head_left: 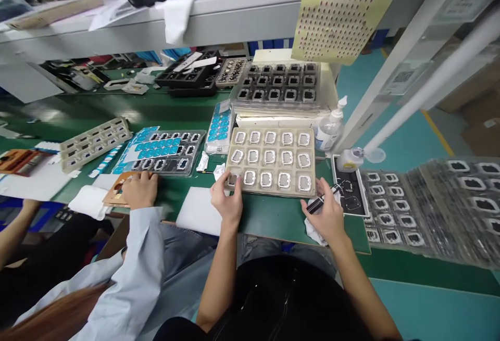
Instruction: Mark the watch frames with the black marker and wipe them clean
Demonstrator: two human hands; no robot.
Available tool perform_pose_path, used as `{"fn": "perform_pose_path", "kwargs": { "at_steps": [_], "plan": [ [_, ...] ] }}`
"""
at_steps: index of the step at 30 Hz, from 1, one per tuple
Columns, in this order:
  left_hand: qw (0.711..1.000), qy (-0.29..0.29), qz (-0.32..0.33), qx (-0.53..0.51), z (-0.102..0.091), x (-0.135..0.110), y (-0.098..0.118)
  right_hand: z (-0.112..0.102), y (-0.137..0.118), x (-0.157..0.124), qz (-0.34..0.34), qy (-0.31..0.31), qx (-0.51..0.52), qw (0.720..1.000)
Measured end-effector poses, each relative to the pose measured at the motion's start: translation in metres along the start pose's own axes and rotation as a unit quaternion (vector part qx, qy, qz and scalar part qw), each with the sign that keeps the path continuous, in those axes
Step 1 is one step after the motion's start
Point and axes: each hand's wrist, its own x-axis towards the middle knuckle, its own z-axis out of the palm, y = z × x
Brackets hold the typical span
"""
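Observation:
A beige pocketed tray (272, 191) lies before me, with a small square metal frame (303, 182) in most pockets. My left hand (228, 198) is at its front left corner. Thumb and index finger sit on either side of the frame (233, 179) in that corner pocket, seemingly gripping its edges. Just right of the tray, my right hand (327, 217) is closed around a black marker pen (315, 205), its tip pointing up and right. Under that hand lies a crumpled white cloth (312, 231), partly hidden; I cannot tell whether it is held.
Stacked clear trays (275, 83) stand behind, beside a pump bottle (329, 127). On the right are a white bottle (350, 159), a black shallow box (353, 195) and more frame trays (390, 205). A white foam sheet (201, 211) separates me from a co-worker's hand (140, 190).

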Motion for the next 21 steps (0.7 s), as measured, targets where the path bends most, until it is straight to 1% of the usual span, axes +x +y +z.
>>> {"fn": "perform_pose_path", "kwargs": {
  "at_steps": [5, 7, 9, 10, 12, 14, 16, 19, 21],
  "plan": [
    [0.999, 0.034, -0.032, -0.025, -0.009, 0.001, 0.015, 0.001, -0.002, -0.001, 0.011, -0.017, 0.012, 1.0],
    [0.996, 0.049, -0.039, -0.056, -0.017, -0.005, 0.023, 0.002, -0.004, -0.002, 0.014, -0.022, 0.015, 1.0],
    [0.993, 0.037, -0.04, -0.102, -0.028, -0.017, 0.032, 0.002, -0.007, -0.003, 0.016, -0.028, 0.009, 0.999],
    [0.991, 0.011, -0.038, -0.126, -0.034, -0.025, 0.036, 0.002, -0.008, -0.003, 0.015, -0.03, 0.005, 0.999],
    [0.985, -0.085, -0.021, -0.149, -0.045, -0.043, 0.042, 0.002, -0.01, -0.004, 0.012, -0.033, 0.003, 0.999],
    [0.974, -0.186, 0.014, -0.13, -0.051, -0.058, 0.046, 0.003, -0.012, -0.005, 0.012, -0.042, 0.005, 0.999],
    [0.961, -0.253, 0.06, -0.095, -0.049, -0.069, 0.049, 0.004, -0.014, -0.006, 0.016, -0.055, 0.004, 0.998],
    [0.949, -0.293, 0.108, -0.035, -0.038, -0.076, 0.052, 0.005, -0.017, -0.006, 0.018, -0.067, -0.007, 0.998],
    [0.946, -0.303, 0.119, 0.003, -0.032, -0.075, 0.052, 0.005, -0.019, -0.006, 0.023, -0.075, -0.014, 0.997]
  ]
}}
